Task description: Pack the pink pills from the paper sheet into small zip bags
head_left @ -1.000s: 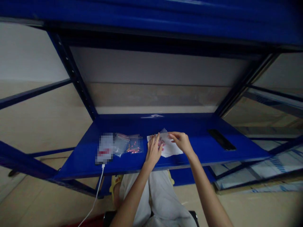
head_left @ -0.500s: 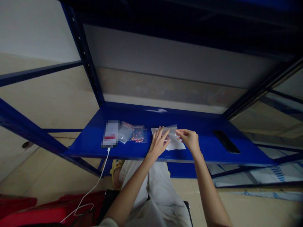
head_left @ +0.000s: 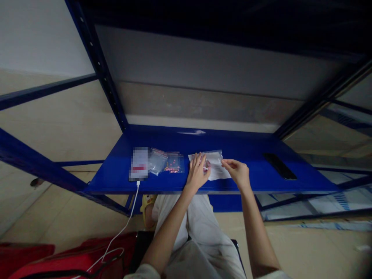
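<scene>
A white sheet of paper [head_left: 216, 174] lies near the shelf's front edge, with what looks like a clear plastic bag [head_left: 217, 152] along its top. My left hand [head_left: 198, 172] rests flat on the paper's left part, fingers stretched out. Beside its fingers and thumb shows a cluster of small pink pieces [head_left: 207, 166], partly covered by the hand. At the paper's right edge my right hand [head_left: 238, 172] has thumb and forefinger pinched together, touching the edge of the bag or paper. What lies between those fingertips is too small to tell.
Left of the paper are a small zip bag [head_left: 173, 164] with pink and orange bits and clear bags [head_left: 157, 162]. A blurred-out device [head_left: 139, 164] has a white cable [head_left: 132, 213] hanging over the edge. A black phone [head_left: 279, 166] lies right. Blue posts [head_left: 101, 73] frame the shelf.
The camera view has shifted slightly. My left hand's fingers have drawn closer together, showing more of the pink pieces. My right hand stays pinched at the right edge, slightly farther right.
</scene>
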Demonstrator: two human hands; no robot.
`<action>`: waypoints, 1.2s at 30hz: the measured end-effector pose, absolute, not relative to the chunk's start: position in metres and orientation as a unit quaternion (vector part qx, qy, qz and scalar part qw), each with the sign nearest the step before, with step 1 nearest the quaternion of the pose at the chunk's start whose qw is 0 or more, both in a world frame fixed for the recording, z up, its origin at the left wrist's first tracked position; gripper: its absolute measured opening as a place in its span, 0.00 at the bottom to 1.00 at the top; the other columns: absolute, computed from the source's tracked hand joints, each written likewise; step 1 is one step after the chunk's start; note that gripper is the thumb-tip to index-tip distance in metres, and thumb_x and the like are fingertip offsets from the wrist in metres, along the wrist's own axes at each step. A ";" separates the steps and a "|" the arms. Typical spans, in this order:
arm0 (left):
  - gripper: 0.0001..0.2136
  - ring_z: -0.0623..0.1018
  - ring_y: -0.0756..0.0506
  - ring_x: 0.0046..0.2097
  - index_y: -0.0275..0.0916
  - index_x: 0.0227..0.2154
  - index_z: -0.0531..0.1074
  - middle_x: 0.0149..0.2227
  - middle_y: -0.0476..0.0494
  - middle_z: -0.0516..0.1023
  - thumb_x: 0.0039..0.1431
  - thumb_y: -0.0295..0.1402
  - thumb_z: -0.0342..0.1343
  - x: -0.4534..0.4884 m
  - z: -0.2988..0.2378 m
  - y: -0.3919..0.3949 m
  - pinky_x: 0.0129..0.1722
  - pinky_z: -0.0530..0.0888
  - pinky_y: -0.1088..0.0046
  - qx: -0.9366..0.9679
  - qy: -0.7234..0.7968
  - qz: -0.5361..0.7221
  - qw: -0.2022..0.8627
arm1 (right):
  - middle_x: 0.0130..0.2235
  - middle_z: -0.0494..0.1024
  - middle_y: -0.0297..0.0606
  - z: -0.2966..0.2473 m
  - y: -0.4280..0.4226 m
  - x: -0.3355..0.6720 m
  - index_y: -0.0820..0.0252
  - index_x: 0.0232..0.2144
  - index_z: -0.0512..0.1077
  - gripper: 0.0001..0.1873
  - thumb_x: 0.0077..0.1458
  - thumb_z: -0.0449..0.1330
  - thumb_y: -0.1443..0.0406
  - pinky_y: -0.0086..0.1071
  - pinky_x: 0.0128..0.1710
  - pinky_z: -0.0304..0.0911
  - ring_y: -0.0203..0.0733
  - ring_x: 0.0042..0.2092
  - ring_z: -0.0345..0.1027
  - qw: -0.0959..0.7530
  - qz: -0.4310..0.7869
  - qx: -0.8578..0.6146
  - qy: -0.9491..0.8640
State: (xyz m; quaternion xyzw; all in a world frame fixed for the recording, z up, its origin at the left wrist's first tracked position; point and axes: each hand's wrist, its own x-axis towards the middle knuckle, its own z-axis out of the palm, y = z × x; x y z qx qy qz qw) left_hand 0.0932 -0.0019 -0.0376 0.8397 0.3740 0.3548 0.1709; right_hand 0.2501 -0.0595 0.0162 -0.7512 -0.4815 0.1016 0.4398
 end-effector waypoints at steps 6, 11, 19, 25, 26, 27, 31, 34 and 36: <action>0.28 0.49 0.39 0.63 0.37 0.58 0.50 0.61 0.37 0.53 0.55 0.34 0.49 0.093 -0.034 -0.002 0.58 0.55 0.58 0.830 0.379 0.373 0.167 | 0.26 0.80 0.44 0.015 -0.059 0.248 0.65 0.35 0.76 0.26 0.39 0.62 0.51 0.29 0.26 0.65 0.48 0.30 0.74 0.499 0.115 -0.742 -0.432; 0.27 0.51 0.40 0.62 0.38 0.57 0.52 0.60 0.38 0.54 0.53 0.30 0.50 0.093 -0.030 -0.002 0.58 0.55 0.58 0.827 0.382 0.383 0.153 | 0.28 0.80 0.44 0.021 -0.059 0.247 0.66 0.38 0.75 0.26 0.39 0.63 0.52 0.30 0.28 0.66 0.49 0.32 0.74 0.508 0.103 -0.754 -0.405; 0.28 0.52 0.39 0.62 0.40 0.58 0.51 0.60 0.38 0.55 0.55 0.32 0.50 0.094 -0.034 0.000 0.58 0.55 0.57 0.845 0.369 0.356 0.152 | 0.29 0.80 0.42 0.024 -0.059 0.243 0.63 0.38 0.75 0.21 0.43 0.60 0.55 0.32 0.32 0.66 0.47 0.33 0.74 0.509 0.078 -0.745 -0.424; 0.24 0.56 0.43 0.61 0.41 0.59 0.49 0.57 0.41 0.62 0.60 0.33 0.44 0.093 -0.037 0.004 0.57 0.57 0.59 0.866 0.321 0.342 0.171 | 0.30 0.80 0.42 0.028 -0.059 0.238 0.62 0.32 0.76 0.14 0.47 0.56 0.60 0.33 0.31 0.67 0.45 0.31 0.74 0.458 0.052 -0.750 -0.475; 0.24 0.56 0.43 0.61 0.40 0.59 0.49 0.58 0.41 0.61 0.60 0.33 0.44 0.094 -0.038 0.005 0.57 0.57 0.59 0.867 0.320 0.342 0.172 | 0.31 0.79 0.42 0.028 -0.059 0.238 0.62 0.33 0.76 0.15 0.48 0.56 0.60 0.33 0.30 0.67 0.44 0.31 0.74 0.462 0.063 -0.742 -0.481; 0.24 0.56 0.43 0.61 0.40 0.59 0.49 0.58 0.40 0.60 0.60 0.33 0.43 0.094 -0.039 0.006 0.57 0.58 0.59 0.866 0.322 0.343 0.172 | 0.31 0.79 0.43 0.026 -0.058 0.238 0.63 0.34 0.76 0.16 0.48 0.55 0.59 0.33 0.29 0.68 0.44 0.30 0.74 0.471 0.081 -0.733 -0.485; 0.23 0.55 0.42 0.61 0.38 0.59 0.49 0.59 0.39 0.58 0.61 0.33 0.41 0.094 -0.042 0.008 0.56 0.58 0.59 0.862 0.331 0.345 0.170 | 0.30 0.79 0.44 0.019 -0.058 0.238 0.65 0.38 0.74 0.21 0.46 0.58 0.55 0.32 0.24 0.69 0.45 0.29 0.74 0.511 0.153 -0.709 -0.460; 0.22 0.55 0.43 0.61 0.37 0.59 0.49 0.59 0.39 0.58 0.62 0.32 0.39 0.095 -0.042 0.007 0.56 0.59 0.59 0.860 0.332 0.348 0.170 | 0.28 0.79 0.45 0.014 -0.059 0.238 0.66 0.35 0.75 0.23 0.41 0.62 0.53 0.32 0.25 0.69 0.46 0.29 0.74 0.530 0.179 -0.709 -0.430; 0.21 0.55 0.43 0.61 0.37 0.59 0.50 0.59 0.40 0.59 0.63 0.32 0.38 0.094 -0.042 0.007 0.57 0.58 0.60 0.857 0.333 0.354 0.171 | 0.27 0.79 0.46 0.012 -0.060 0.238 0.67 0.33 0.75 0.24 0.37 0.64 0.53 0.33 0.25 0.69 0.47 0.28 0.74 0.551 0.211 -0.698 -0.407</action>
